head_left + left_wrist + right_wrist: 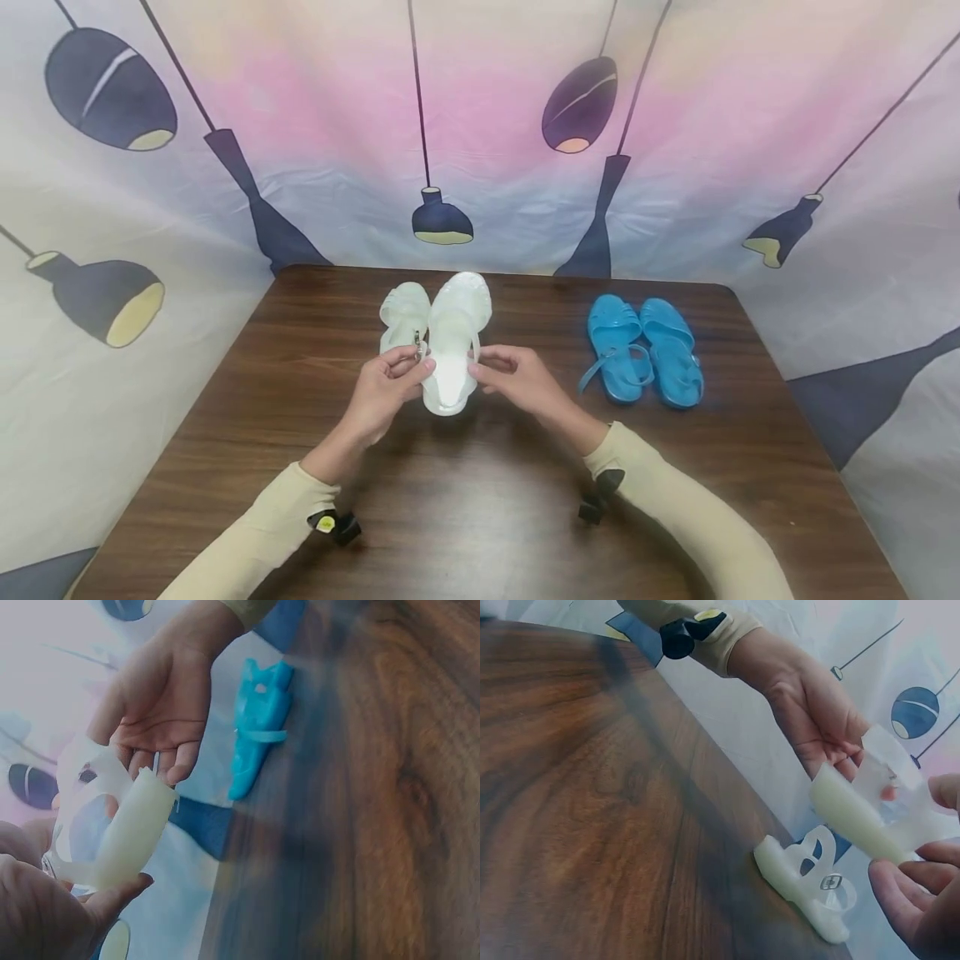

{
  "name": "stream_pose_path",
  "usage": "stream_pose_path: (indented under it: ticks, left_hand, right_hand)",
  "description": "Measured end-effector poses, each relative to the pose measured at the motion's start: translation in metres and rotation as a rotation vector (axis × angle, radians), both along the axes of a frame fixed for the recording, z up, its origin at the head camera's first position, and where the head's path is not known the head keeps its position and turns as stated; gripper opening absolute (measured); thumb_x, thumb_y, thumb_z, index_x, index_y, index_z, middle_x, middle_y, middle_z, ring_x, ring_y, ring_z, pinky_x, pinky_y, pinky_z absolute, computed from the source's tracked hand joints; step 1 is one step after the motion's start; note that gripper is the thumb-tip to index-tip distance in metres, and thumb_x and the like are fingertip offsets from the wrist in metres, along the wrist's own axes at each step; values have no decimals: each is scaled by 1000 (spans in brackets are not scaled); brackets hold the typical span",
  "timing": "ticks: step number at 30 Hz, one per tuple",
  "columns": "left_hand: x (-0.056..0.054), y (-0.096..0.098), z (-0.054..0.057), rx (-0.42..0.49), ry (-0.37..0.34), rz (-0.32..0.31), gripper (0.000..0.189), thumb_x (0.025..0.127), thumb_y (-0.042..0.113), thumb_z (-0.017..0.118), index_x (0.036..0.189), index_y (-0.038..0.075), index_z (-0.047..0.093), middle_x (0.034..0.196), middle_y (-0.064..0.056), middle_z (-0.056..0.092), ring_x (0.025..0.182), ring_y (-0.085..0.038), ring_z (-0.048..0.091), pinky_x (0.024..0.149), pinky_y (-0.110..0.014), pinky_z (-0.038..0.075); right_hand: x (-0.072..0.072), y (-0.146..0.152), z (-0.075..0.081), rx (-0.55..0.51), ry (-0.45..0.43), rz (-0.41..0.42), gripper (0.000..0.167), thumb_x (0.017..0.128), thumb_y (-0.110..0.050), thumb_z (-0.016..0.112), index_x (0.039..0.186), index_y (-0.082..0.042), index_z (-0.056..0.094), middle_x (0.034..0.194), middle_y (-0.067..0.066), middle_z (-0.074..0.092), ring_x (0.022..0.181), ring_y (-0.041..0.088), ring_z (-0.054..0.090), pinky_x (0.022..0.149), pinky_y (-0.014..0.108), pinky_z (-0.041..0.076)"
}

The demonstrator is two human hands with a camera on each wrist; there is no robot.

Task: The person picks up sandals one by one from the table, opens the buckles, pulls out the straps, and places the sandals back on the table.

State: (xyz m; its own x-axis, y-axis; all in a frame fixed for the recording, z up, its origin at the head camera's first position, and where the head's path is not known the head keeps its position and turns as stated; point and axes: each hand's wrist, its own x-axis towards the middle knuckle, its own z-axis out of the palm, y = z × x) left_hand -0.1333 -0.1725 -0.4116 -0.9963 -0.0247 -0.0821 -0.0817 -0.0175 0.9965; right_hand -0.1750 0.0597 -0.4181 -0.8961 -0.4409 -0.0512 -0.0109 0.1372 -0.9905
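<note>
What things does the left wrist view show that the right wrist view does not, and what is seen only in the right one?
Only the left wrist view: at least one blue sandal, at the table's far side.

Only the right wrist view: a second white sandal on the table, and a black device at the left sleeve.

Both: the held white sandal, the left hand, the right hand, the table and the lamp-print cloth.

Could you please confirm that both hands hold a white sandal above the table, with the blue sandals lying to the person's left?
Not quite: the blue sandals lie to the person's right, as the head view shows. The left hand and right hand do hold a white sandal above the table.
</note>
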Motion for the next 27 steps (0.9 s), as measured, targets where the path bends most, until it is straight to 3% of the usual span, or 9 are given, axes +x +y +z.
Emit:
stream_pose_path:
  ticks: [4,12,19,27]
  left_hand:
    - [-2,-13,5,5,-16,21,42,98,9,69,133,-10,55,125,-17,69,99,-7,71,84,-32,60]
    - [-7,-45,8,43,17,71,39,99,9,68,130,-11,56,102,6,74,94,-7,71,83,-30,60]
    - [-15,-77,4,49,51,120,45,98,9,69,134,-14,53,98,9,75,88,-7,72,79,-27,60]
    - [-26,-110,-8,38,51,185,37,97,10,71,129,-5,60,97,12,75,85,-4,72,76,-24,60]
  right_hand:
    - [-4,-7,2,-39,24,30,44,95,-25,75,131,-1,66,127,18,69,108,37,71,90,51,58]
    - [-14,-19,-3,-39,77,73,43,96,-25,74,132,-5,67,134,16,66,111,23,71,89,46,59]
    - [-25,-36,-14,4,94,82,45,94,-29,76,133,-9,67,132,10,68,108,23,72,90,48,59]
    - [-40,-69,-34,81,83,50,56,94,-36,75,140,-6,62,131,17,68,102,37,73,84,49,60]
